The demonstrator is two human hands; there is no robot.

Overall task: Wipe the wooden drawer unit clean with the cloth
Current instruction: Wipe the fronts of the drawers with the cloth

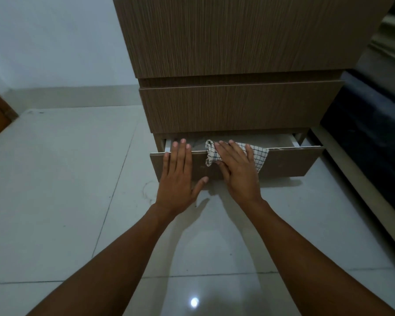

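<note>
At front of bottom drawer (287,164):
L hand (177,176) flat, fingers straight; R hand (238,172) presses checked cloth (259,157) on rim, fingers straight.

The wooden drawer unit (237,42) stands on a glossy pale tiled floor (66,179) with its bottom drawer (290,163) pulled out, and both bare hands reach to that drawer's front panel. The left hand (177,176) lies flat on the left part of the panel, fingers straight, tips over its top edge. Just right of it, the right hand (237,169) presses a white checked cloth (259,156) against the same top edge, the cloth bunched at the hand's left and hanging down the panel at its right.
</note>
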